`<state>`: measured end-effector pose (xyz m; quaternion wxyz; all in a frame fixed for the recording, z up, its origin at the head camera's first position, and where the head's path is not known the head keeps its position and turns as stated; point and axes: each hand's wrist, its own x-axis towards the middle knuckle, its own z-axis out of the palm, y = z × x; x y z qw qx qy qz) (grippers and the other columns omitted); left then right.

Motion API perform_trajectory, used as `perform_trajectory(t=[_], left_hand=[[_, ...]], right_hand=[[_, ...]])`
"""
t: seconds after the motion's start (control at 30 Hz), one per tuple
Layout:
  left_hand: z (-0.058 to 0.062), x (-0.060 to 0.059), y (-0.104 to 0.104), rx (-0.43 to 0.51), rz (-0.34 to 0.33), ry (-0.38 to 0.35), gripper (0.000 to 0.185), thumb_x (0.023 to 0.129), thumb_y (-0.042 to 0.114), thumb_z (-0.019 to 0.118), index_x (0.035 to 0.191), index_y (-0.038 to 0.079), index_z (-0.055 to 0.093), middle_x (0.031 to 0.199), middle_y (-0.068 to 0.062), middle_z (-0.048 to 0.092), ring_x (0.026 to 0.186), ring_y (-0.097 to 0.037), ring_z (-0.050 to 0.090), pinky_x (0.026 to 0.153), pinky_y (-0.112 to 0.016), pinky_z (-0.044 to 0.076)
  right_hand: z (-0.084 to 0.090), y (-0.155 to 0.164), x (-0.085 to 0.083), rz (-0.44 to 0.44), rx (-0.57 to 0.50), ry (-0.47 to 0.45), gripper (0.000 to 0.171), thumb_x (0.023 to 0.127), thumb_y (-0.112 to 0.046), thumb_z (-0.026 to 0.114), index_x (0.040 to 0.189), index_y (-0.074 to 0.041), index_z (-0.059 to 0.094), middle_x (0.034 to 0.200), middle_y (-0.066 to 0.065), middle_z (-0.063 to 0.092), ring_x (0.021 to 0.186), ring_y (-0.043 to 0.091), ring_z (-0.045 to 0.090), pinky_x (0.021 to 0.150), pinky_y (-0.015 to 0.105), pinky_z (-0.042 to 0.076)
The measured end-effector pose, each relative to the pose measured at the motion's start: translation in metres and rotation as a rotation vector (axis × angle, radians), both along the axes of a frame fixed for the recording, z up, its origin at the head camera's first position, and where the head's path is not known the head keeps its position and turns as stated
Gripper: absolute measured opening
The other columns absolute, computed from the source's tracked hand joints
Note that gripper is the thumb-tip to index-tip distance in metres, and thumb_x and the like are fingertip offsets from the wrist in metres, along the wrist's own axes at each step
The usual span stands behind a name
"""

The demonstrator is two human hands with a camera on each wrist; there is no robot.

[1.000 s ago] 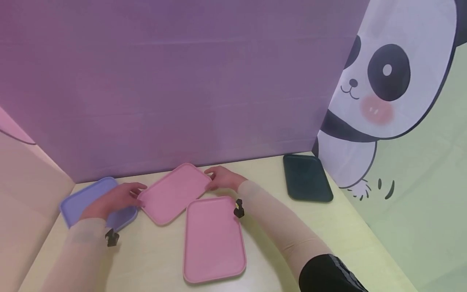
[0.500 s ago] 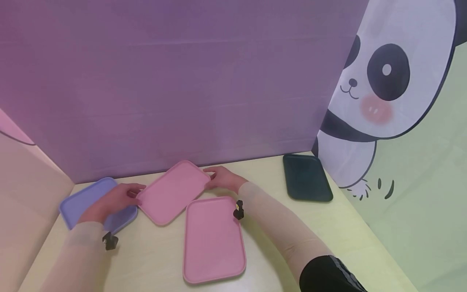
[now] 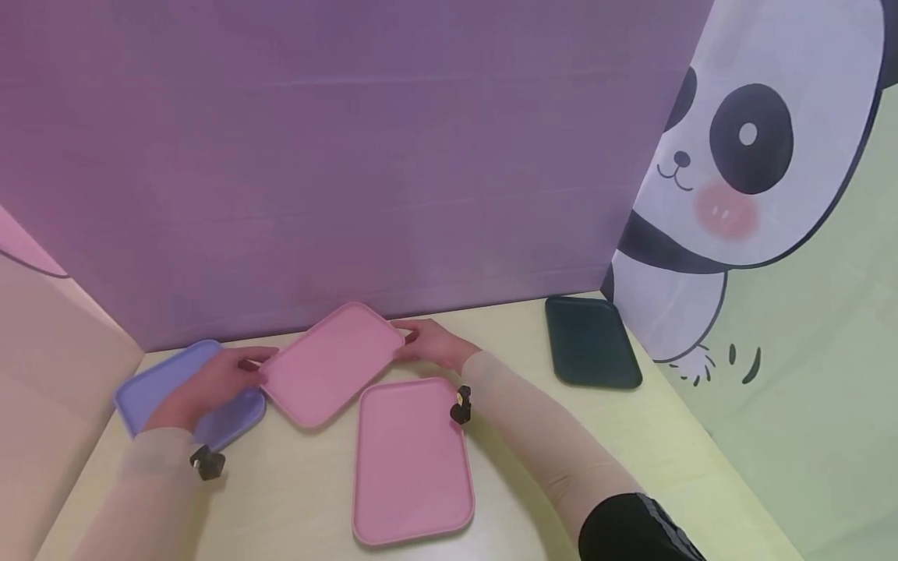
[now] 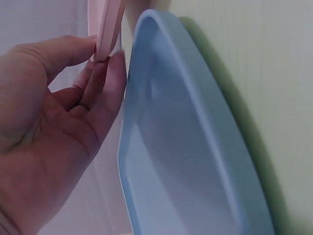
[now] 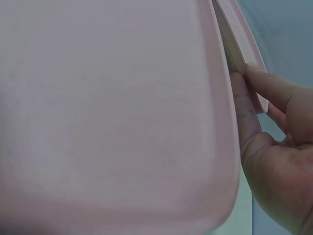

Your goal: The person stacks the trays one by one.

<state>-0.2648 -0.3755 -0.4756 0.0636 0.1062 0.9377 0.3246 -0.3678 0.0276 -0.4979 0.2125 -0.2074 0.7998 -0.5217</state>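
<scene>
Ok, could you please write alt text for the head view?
A person's left hand and right hand hold a pink tray from both sides. A second pink tray lies nearer, a blue tray below the left hand, a dark tray at right.

A pale table (image 3: 281, 491) with faint streaks in its top
On it lie a blue tray (image 3: 164, 375), slanted, at the far left; a pink tray (image 3: 414, 467), its long sides running near to far, at the near middle; and a dark green tray (image 3: 592, 343) at the far right, by the corner. All three lie apart, corners rounded, raised rims upward.
</scene>
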Motion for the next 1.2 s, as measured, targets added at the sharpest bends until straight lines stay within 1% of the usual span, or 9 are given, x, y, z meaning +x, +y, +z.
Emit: perform_trajectory(t=[0.07,0.2,0.27,0.43,0.53,0.77,0.9,1.03,1.2], left_hand=[[0.001,0.0,-0.001,0.004,0.007,0.005,0.053,0.105,0.012,0.074,0.154,-0.003,0.061,0.14,-0.027,0.07,0.123,-0.046,0.069,0.102,-0.052,0.057],[0.002,0.001,-0.002,0.048,-0.001,0.015,0.054,0.105,0.011,0.075,0.153,-0.004,0.06,0.14,-0.027,0.071,0.124,-0.045,0.07,0.096,-0.03,0.056],[0.003,0.002,-0.002,0.076,-0.006,0.014,0.055,0.104,0.011,0.076,0.154,-0.005,0.06,0.138,-0.026,0.072,0.122,-0.041,0.071,0.09,-0.021,0.054],[0.005,0.004,0.001,0.153,-0.011,-0.02,0.058,0.105,0.016,0.078,0.156,-0.003,0.058,0.135,-0.022,0.075,0.112,-0.019,0.074,0.087,-0.026,0.059],[0.007,0.007,0.004,0.185,-0.013,-0.048,0.06,0.106,0.021,0.078,0.158,0.0,0.058,0.136,-0.018,0.075,0.112,-0.01,0.073,0.091,-0.025,0.058],[0.013,0.019,0.01,0.255,-0.052,-0.118,0.063,0.106,0.028,0.077,0.163,0.01,0.055,0.138,-0.01,0.075,0.118,-0.014,0.072,0.096,-0.027,0.057],[0.015,0.026,0.016,0.317,-0.071,-0.157,0.067,0.105,0.029,0.079,0.165,0.016,0.053,0.137,-0.008,0.075,0.121,-0.015,0.071,0.099,-0.026,0.055],[0.014,0.033,0.022,0.35,-0.093,-0.181,0.071,0.103,0.028,0.081,0.167,0.018,0.051,0.138,-0.008,0.074,0.125,-0.015,0.069,0.101,-0.026,0.054],[0.01,0.041,0.03,0.36,-0.146,-0.211,0.076,0.104,0.024,0.079,0.171,0.017,0.044,0.14,-0.013,0.07,0.124,-0.015,0.069,0.1,-0.027,0.055]], right_hand=[[0.003,0.001,0.001,0.002,-0.005,0.002,0.075,0.096,-0.01,0.087,0.164,-0.016,0.056,0.11,0.007,0.079,0.098,0.015,0.069,0.086,0.026,0.055],[0.007,0.004,0.001,0.025,-0.024,-0.002,0.075,0.097,-0.01,0.086,0.165,-0.017,0.055,0.113,0.005,0.078,0.1,0.015,0.07,0.087,0.027,0.056],[0.008,0.007,0.0,0.029,-0.026,0.002,0.075,0.097,-0.012,0.086,0.165,-0.018,0.054,0.116,0.004,0.078,0.104,0.016,0.071,0.09,0.029,0.057],[0.011,0.015,-0.002,0.02,-0.039,0.01,0.075,0.097,-0.016,0.086,0.165,-0.017,0.054,0.125,0.006,0.077,0.115,0.018,0.07,0.098,0.033,0.057],[0.012,0.021,-0.004,0.015,-0.081,-0.014,0.073,0.098,-0.012,0.084,0.164,-0.014,0.055,0.128,0.011,0.075,0.118,0.022,0.07,0.101,0.035,0.058],[0.012,0.03,-0.007,-0.015,-0.245,-0.138,0.067,0.1,0.004,0.077,0.162,-0.006,0.055,0.134,0.018,0.07,0.118,0.023,0.069,0.105,0.036,0.06],[0.012,0.035,-0.006,-0.022,-0.342,-0.204,0.065,0.102,0.012,0.07,0.162,-0.001,0.052,0.129,0.02,0.068,0.112,0.022,0.07,0.108,0.041,0.059],[0.013,0.041,-0.002,-0.019,-0.385,-0.238,0.065,0.103,0.015,0.065,0.164,0.0,0.048,0.121,0.018,0.067,0.105,0.021,0.071,0.109,0.045,0.058],[0.013,0.049,0.004,-0.025,-0.397,-0.292,0.066,0.104,0.015,0.063,0.166,0.0,0.046,0.119,0.016,0.065,0.103,0.022,0.073,0.107,0.045,0.059]])
